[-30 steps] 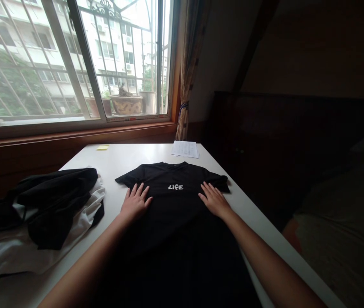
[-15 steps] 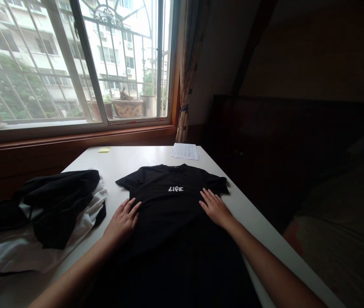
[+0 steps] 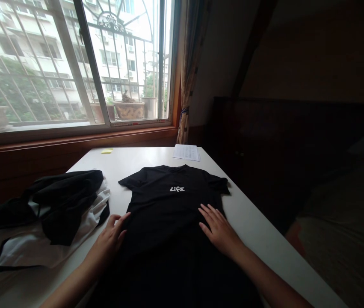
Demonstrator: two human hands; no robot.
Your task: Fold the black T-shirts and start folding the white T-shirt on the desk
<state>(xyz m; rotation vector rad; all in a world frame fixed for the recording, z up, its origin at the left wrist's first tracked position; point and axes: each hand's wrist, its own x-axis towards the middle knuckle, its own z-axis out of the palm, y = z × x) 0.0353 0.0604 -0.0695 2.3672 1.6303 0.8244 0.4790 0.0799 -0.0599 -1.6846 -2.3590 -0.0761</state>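
Observation:
A black T-shirt [image 3: 165, 209] lies spread out on the white table [image 3: 137, 159], its collar toward the far end and white lettering on the chest. My left hand [image 3: 113, 233] is at the shirt's left side edge, with fingers apart and slightly bent, fingertips touching the fabric. On the right part of the shirt body, below the sleeve, my right hand [image 3: 218, 229] rests flat with its fingers spread. The lower end of the shirt runs into deep shadow near me, so its hem cannot be made out.
A heap of black and white clothes [image 3: 56, 214] covers the table's left side. Papers [image 3: 186, 152] and a yellow sticky note [image 3: 106, 151] lie at the far edge. Beyond stand a barred window [image 3: 127, 64] and a tied curtain [image 3: 184, 85]. The right side is dark.
Both hands have slid toward me along the shirt. My left hand has also shifted outward to its side edge. The shirt still lies spread in about the same place.

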